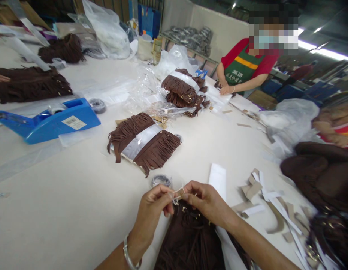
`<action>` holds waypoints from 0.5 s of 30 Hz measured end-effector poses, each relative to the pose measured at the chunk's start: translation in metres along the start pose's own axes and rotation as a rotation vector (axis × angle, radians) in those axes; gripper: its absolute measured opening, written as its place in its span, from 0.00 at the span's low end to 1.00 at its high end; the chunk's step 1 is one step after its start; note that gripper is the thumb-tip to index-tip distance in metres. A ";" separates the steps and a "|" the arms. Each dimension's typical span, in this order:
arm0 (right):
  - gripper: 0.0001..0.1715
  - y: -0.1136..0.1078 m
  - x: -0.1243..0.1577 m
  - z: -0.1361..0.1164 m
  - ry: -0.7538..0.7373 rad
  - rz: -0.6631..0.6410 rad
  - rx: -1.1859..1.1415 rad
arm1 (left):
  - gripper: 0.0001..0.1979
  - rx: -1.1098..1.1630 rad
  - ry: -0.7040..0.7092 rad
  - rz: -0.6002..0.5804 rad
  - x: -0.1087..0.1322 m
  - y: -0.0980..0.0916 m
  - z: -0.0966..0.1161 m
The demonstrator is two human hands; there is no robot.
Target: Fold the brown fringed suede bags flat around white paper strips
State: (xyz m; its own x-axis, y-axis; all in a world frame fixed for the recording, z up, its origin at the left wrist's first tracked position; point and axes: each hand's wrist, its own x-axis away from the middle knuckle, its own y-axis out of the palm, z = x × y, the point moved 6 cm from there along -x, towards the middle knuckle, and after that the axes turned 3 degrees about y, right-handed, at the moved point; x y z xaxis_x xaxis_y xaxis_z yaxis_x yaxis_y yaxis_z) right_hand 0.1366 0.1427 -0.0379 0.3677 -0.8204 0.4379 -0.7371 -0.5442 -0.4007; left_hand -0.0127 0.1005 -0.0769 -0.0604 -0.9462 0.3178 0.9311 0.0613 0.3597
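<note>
My left hand (153, 210) and my right hand (206, 200) meet at the top of a dark brown fringed bag (193, 240) with gold eyelets. Between my fingertips is a small tan tag (179, 192) on a thin white string. Thumb and forefinger of the left pinch the string side, and those of the right pinch the tag's other end. The bag lies on the table below my wrists. Just beyond my fingers sits a coil of grey ties (161, 181). A brown fringed bag with a pale band (142, 142) lies farther ahead.
At the left stands a blue tape dispenser (64, 120). More wrapped brown bags (182, 88) are stacked ahead, near clear plastic. Paper and cardboard strips (263, 198) litter the right side beside dark brown bags (311, 176). A co-worker in a green apron (244, 71) works across the table.
</note>
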 end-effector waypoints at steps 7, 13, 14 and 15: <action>0.07 0.001 -0.001 -0.015 -0.135 -0.046 0.170 | 0.10 0.247 -0.286 -0.487 0.004 0.014 -0.002; 0.15 -0.021 -0.018 0.009 -0.092 0.168 0.435 | 0.20 0.153 -0.291 -0.444 0.005 0.000 -0.012; 0.16 -0.023 -0.020 0.012 -0.054 0.164 0.474 | 0.23 0.145 -0.284 -0.416 0.007 -0.003 -0.015; 0.17 -0.022 -0.022 0.014 -0.018 0.139 0.504 | 0.26 0.140 -0.281 -0.388 0.009 -0.006 -0.017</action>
State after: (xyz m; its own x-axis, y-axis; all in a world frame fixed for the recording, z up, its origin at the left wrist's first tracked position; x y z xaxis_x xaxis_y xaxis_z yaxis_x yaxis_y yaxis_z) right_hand 0.1525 0.1704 -0.0505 0.2984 -0.8914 0.3410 -0.4167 -0.4431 -0.7938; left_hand -0.0124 0.0864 -0.0913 -0.5054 -0.7865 0.3549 0.7648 -0.2178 0.6064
